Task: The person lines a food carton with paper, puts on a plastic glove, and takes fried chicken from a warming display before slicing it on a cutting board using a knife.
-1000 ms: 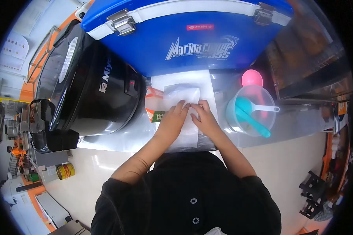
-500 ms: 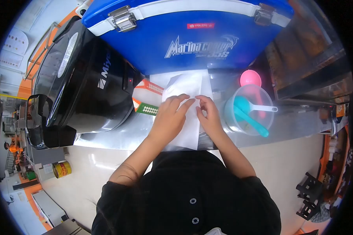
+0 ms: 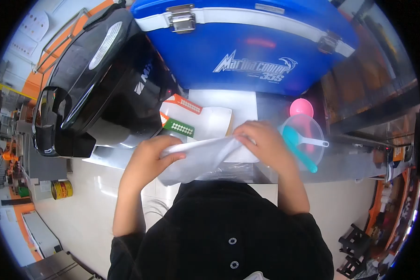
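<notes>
I can see the left hand [image 3: 151, 159] pinching one end of a white paper sheet [image 3: 196, 159] between thumb and fingers, and the right hand [image 3: 269, 143] gripping the other end. The creased sheet spans between them, just in front of a paper tray [image 3: 212, 122] (printed green and orange), below a blue cooler [image 3: 252, 44].

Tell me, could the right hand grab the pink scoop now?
Probably yes: the pink scoop is near the right hand and nothing covers its round end, though that hand is pinching the white paper.
</notes>
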Available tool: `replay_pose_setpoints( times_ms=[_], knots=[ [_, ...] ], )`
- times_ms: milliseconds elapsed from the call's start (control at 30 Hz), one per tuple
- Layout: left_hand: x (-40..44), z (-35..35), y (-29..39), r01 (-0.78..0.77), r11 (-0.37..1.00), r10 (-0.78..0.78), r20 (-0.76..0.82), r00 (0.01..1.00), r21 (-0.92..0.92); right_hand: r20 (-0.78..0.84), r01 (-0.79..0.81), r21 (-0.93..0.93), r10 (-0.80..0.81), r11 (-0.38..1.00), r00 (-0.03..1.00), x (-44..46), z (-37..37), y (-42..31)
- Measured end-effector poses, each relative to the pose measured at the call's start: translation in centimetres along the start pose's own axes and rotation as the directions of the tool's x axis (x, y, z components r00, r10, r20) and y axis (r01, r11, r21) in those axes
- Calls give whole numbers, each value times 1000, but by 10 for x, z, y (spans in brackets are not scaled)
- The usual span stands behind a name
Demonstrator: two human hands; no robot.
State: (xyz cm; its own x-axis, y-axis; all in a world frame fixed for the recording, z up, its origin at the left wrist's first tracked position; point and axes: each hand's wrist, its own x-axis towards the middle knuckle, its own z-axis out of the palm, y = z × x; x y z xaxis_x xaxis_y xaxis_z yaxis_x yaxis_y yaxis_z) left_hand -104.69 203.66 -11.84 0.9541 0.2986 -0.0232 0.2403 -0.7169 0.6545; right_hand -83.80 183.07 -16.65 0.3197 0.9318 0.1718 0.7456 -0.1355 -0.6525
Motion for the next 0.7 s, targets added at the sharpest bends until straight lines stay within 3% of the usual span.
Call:
replay_pose_setpoints(
  times_ms=[100,133,200,233,333,433,533,633,667,700],
  knots=[
    [-12,39,-46,166,882,-213,-59,975,-442,-79,-8,-177,-6,984,997,39,-8,-1],
    [-14,55,-61,180,798,-275,-81,958,-575,-30,-21,-145,17,989,999,53,-8,3],
    [-11,82,-76,332,557,-456,54,888,-762,68,-54,-85,60,995,996,86,-8,15],
    [-8,94,-81,389,410,-522,138,842,-825,103,-100,-96,110,990,989,105,-4,24],
    [-4,125,-93,457,288,-573,231,786,-842,144,-186,-114,201,976,969,142,19,55],
    [-6,144,-94,382,198,-574,209,791,-903,179,-185,-109,202,977,963,156,48,82],
    [-10,160,-102,293,479,-523,-1,853,-827,162,-135,-67,144,989,976,155,61,97],
    [-11,147,-81,167,913,-324,-415,850,-371,139,-48,-7,49,999,989,149,66,108],
    [-11,138,-72,117,979,-189,-522,832,-169,130,-16,13,14,1000,991,147,66,109],
    [-11,132,-72,75,997,-60,-516,855,8,170,-54,29,49,998,984,145,66,110]
  ],
)
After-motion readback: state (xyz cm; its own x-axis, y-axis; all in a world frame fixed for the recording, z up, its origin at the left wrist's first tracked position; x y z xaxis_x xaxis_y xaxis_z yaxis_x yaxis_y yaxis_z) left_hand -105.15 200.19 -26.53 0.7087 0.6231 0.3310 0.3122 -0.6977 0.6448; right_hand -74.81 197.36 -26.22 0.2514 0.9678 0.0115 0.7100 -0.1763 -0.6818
